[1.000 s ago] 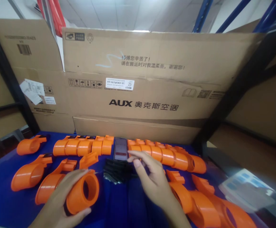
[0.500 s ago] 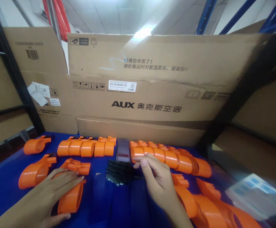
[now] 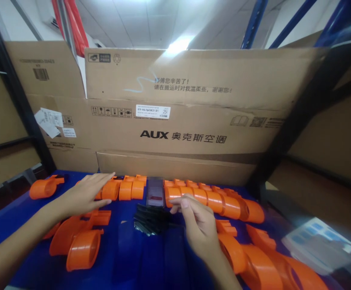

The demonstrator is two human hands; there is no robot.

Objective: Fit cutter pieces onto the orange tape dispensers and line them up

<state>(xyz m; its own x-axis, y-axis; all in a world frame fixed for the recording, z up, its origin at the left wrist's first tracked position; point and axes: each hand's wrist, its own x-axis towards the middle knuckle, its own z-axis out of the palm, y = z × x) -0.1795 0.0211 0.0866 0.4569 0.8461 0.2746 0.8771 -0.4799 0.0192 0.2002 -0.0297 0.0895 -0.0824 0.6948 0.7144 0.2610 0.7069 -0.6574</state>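
Observation:
My left hand (image 3: 86, 194) reaches over the left part of the back row of orange ring-shaped parts (image 3: 110, 189), fingers stretched out. It covers some of them; whether it touches them is unclear. Nearer to me lie more orange parts (image 3: 83, 249), under and below my left forearm. My right hand (image 3: 198, 221) hovers right of a bundle of black strips (image 3: 151, 219), thumb and forefinger pinched together; anything between them is too small to make out. Behind that hand runs the right row of orange rings (image 3: 214, 201).
A phone-like device (image 3: 155, 191) lies between the rows on the blue surface (image 3: 127, 257). Large orange parts (image 3: 261, 266) fill the near right, beside a clear plastic box (image 3: 317, 245). A cardboard panel (image 3: 178, 161) stands behind, between black rack posts (image 3: 284, 133).
My left hand has moved up and away, from the nearer left orange parts to the back row. These nearer parts have shifted slightly. My right hand stays almost where it was, still pinched.

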